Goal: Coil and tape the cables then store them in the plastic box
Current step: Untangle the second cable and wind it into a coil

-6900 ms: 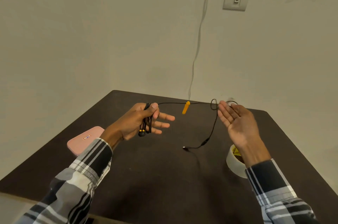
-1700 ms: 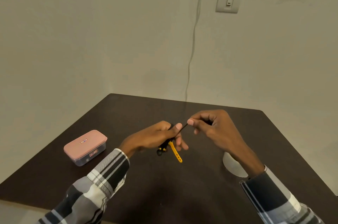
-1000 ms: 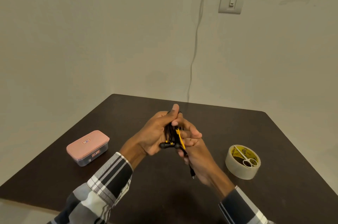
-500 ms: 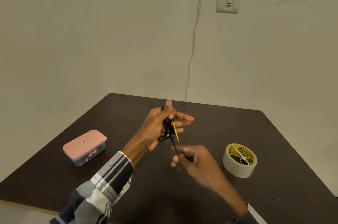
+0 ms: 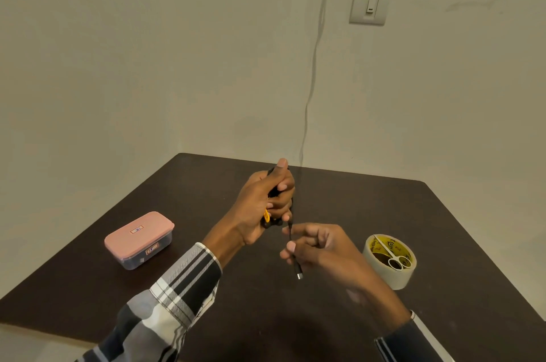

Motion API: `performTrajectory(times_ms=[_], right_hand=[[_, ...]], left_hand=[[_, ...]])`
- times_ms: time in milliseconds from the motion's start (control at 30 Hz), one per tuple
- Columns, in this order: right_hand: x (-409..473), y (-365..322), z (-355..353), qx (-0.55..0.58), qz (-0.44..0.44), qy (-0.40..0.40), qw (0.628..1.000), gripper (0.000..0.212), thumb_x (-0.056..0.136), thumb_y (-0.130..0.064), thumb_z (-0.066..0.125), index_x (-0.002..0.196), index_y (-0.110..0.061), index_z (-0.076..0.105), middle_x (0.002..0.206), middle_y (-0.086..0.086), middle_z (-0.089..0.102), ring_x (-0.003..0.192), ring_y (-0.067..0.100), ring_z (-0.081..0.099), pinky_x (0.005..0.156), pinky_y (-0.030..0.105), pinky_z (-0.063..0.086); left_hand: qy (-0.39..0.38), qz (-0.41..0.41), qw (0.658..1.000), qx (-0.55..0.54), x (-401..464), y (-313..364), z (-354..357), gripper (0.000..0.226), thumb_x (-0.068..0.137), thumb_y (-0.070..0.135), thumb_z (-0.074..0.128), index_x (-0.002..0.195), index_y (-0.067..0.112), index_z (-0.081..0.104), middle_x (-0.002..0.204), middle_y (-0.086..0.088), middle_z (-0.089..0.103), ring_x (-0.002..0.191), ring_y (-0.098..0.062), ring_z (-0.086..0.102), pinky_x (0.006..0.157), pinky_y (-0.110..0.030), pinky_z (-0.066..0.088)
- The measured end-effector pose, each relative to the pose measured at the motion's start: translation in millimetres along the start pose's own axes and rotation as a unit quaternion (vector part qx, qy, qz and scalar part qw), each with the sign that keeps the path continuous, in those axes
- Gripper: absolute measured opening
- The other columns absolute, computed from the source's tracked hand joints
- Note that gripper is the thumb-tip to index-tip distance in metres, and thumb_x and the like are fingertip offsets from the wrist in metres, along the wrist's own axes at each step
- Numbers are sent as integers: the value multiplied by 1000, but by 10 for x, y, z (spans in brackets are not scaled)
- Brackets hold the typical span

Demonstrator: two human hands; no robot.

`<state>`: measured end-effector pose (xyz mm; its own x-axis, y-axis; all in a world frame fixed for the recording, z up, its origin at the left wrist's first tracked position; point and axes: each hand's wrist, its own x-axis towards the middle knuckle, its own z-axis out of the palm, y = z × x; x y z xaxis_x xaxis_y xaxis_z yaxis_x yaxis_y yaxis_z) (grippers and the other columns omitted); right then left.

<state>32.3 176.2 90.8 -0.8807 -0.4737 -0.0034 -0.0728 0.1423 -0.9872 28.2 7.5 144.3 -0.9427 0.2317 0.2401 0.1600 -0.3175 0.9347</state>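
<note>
Winding step: gathering the last loose stretch of a thin black earphone cable [image 5: 290, 231] into a bundle above the dark table [image 5: 295, 317], going by how things are lying now.
Right hand [image 5: 319, 249]: sitting nearest the camera, pinching the cable's free tail between thumb and fingertips; the metal plug [image 5: 300, 275] is dangling just below that pinch.
Left hand [image 5: 266, 202]: sitting just beyond the right hand, fingers curling round the coiled bundle with the thumb pointing up; a yellow part [image 5: 266, 215] is peeking out under the fingers.
Cable handling: likely behaving as very light, limp and a bit springy, so loops are probably wanting to slip open once let go; taking hold across the middle of the bundle looks best, with no tugging at the plug joint.
Tape roll [image 5: 390, 261]: lying flat on the table right of the right hand, with small scissors [image 5: 393, 257] resting across its top.
Plastic box [image 5: 139, 239]: sitting left of the left hand, well apart, its pink lid on.
Wall cord [image 5: 313, 72]: hanging down behind the table, beyond the left hand.
Light switch [image 5: 368, 4]: showing higher on the wall, right of that cord.
</note>
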Motion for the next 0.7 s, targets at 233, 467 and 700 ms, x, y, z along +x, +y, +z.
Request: performTrajectory(times_ms=[233, 467, 700], right_hand=[[-3, -36, -31, -26, 8, -35, 999, 23, 95, -16, 66, 118, -15, 67, 101, 6, 78, 92, 16, 72, 79, 31, 54], [41, -86, 57, 65, 6, 54, 996, 24, 93, -9, 68, 116, -8, 61, 89, 17, 77, 71, 18, 69, 68, 30, 56], [-28, -75, 231, -152, -35, 63, 986, 16, 93, -17, 59, 90, -11, 73, 68, 6, 69, 59, 10, 56, 58, 30, 47]], left_hand=[[-4, -11, 999, -40, 4, 13, 3, 47, 94, 47, 48, 58, 18, 37, 42, 6, 23, 36, -8, 20, 41, -22, 28], [15, 4, 999, -47, 0, 52, 18, 50, 97, 45, 47, 56, 19, 37, 43, 5, 21, 41, -14, 11, 41, -22, 29], [8, 23, 997, 72, 49, -51, 1, 47, 102, 41, 39, 61, 16, 41, 50, -2, 38, 45, -16, 45, 80, -46, 59]])
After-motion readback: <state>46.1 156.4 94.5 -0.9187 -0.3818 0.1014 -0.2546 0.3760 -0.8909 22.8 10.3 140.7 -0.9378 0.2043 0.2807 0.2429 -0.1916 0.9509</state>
